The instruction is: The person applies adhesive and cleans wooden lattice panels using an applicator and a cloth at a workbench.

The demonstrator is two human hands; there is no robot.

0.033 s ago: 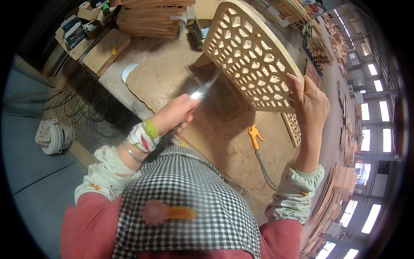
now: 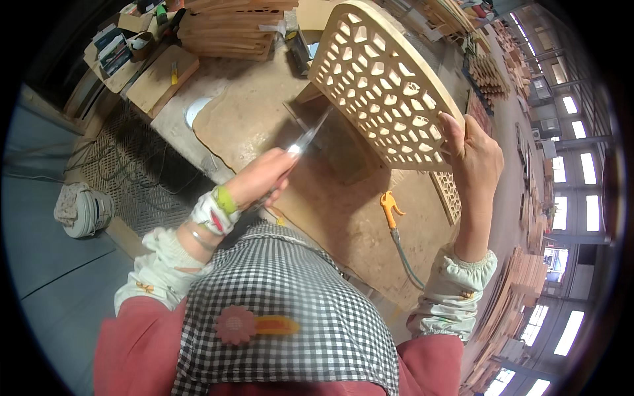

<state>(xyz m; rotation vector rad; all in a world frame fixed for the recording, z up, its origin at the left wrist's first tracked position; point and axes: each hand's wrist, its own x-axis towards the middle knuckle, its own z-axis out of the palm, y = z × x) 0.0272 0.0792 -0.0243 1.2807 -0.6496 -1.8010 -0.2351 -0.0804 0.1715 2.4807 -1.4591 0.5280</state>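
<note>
In my right hand is the near right corner of a pale wooden panel, with the thumb on its face. The panel stands tilted up, has a curved frame along its top, and is cut through with many irregular holes. My left hand is closed around a slim silver tool with a narrow pointed tip. The tip points up and right, close to the panel's lower left edge; whether it touches, I cannot tell. Part of the tool's handle is hidden by my fingers. Below the panel, a wooden piece lies in shadow.
An orange air blow gun on a hose lies on the workbench. Another pierced wooden piece is beside my right wrist. Stacked wooden strips and a yellow-handled knife lie at the back left. A white bucket stands at left.
My left hand has drawn back slightly down and left with the silver tool, whose tip now shows more sharply. My right hand and the panel have barely moved.
</note>
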